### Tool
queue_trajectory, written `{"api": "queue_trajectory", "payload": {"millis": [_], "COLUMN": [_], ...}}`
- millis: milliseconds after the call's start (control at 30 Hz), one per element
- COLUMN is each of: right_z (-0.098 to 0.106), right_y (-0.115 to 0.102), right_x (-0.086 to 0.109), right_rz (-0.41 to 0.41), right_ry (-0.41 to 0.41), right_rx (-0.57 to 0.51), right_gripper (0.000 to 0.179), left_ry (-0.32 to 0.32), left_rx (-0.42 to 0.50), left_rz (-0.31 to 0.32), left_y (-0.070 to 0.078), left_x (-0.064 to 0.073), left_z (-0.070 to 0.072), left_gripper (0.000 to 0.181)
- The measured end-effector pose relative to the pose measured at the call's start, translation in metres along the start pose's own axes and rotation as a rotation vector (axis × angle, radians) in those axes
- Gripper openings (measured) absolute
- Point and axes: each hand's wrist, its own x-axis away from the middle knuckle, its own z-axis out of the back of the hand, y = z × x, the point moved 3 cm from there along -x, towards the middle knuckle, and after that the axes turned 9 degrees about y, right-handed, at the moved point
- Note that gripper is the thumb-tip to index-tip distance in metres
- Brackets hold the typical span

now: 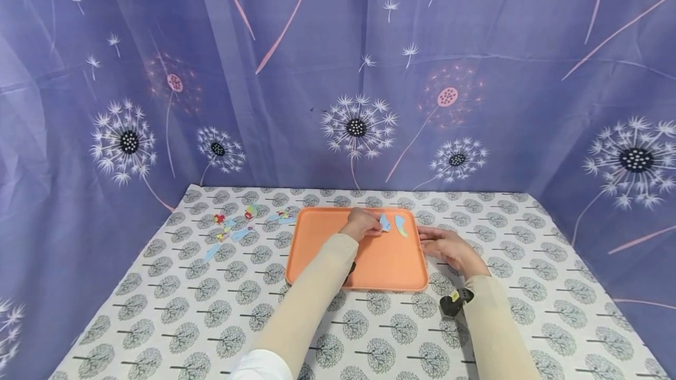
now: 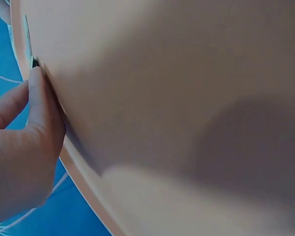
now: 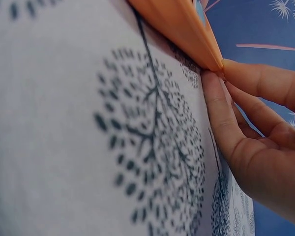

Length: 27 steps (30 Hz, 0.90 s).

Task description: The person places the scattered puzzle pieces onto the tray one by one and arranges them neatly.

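Observation:
An orange tray (image 1: 391, 263) lies on the table with two flat pieces near its far right corner. My left hand (image 1: 364, 224) reaches over the tray, its fingertips pinching the edge of a light blue flat piece (image 1: 385, 223). In the left wrist view that thin piece (image 2: 27, 37) shows nearly edge-on beyond the fingers. Just right of it is a blue and pale green curved piece (image 1: 401, 226), untouched. At the tray's right side, my right hand (image 1: 449, 249) pinches the rim between thumb and fingers, as the right wrist view shows on the orange edge (image 3: 187, 34).
Left of the tray, several loose flat pieces are scattered on the tree-print tablecloth (image 1: 232, 286), among them a blue strip (image 1: 212, 252), a red piece (image 1: 219, 219) and a green and red one (image 1: 250, 211). A purple dandelion-print curtain (image 1: 285, 133) hangs behind the table and along both sides.

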Motion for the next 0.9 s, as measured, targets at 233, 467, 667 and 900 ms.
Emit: {"api": "queue_trajectory", "payload": {"millis": [233,467,667,900], "right_z": [0.000,0.000,0.000,-0.001], "right_y": [0.001,0.000,-0.001,-0.001], "right_x": [0.000,-0.001,0.000,0.000], "right_rz": [0.003,0.011,0.007,-0.008], "right_ry": [-0.001,-0.018,-0.021,-0.006], "right_rx": [0.004,0.003,0.000,0.008], "right_gripper": [0.065,0.065,0.065,0.065], "left_ry": [0.009,0.003,0.008,0.008], "left_rx": [0.020,0.001,-0.036,-0.067], "left_rz": [0.004,0.024,0.054,0.056], "left_y": [-0.001,0.000,0.001,-0.002], "left_x": [0.001,-0.003,-0.008,-0.012], "left_z": [-0.001,-0.002,-0.004,-0.007], "left_gripper": [0.028,0.031,0.031,0.029]}}
